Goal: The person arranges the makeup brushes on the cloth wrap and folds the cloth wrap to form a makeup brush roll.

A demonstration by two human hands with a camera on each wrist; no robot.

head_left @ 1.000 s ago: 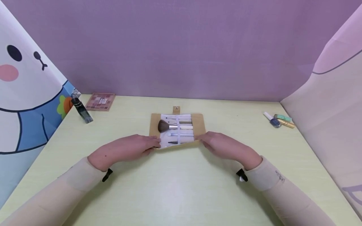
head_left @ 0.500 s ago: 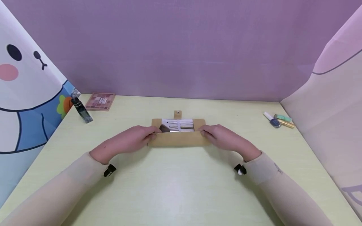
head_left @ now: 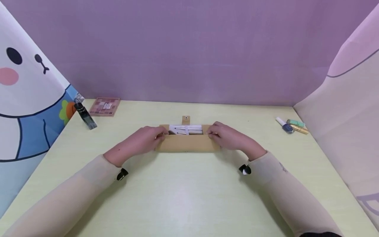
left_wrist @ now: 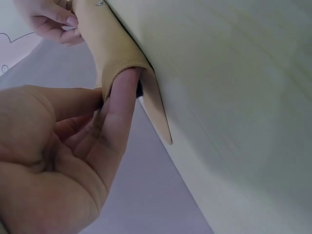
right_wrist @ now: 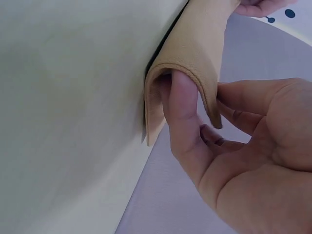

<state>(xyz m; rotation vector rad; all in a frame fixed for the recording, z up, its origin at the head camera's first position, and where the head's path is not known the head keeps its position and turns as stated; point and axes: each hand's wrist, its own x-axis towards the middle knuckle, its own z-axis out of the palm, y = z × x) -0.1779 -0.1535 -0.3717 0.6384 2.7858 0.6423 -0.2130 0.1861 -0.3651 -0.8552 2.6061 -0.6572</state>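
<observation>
A tan makeup brush roll (head_left: 187,143) lies mid-table with its near part folded up over the brushes. Above the fold, several thin brushes (head_left: 189,129) show on the white lining, under a lilac strap. The big brush head is mostly hidden. My left hand (head_left: 149,139) pinches the fold's left end; in the left wrist view a finger reaches inside the curled roll (left_wrist: 114,41) and the thumb presses outside. At the right end my right hand (head_left: 227,136) pinches likewise, one finger (right_wrist: 184,100) inside the bend. A snap tab (head_left: 186,119) sticks out at the far side.
A pink checked palette (head_left: 105,107) and a dark bottle (head_left: 86,116) lie at the back left of the table (head_left: 189,197). Towards the right edge are a blue nail polish bottle (head_left: 287,127), a green tube (head_left: 296,123) and a gold tube (head_left: 299,129). A purple backdrop (head_left: 189,52) hangs behind.
The brush roll lay flat with its brushes showing. Both hands have lifted its near edge and folded it away from me, over the big brush and the nearer ones.
</observation>
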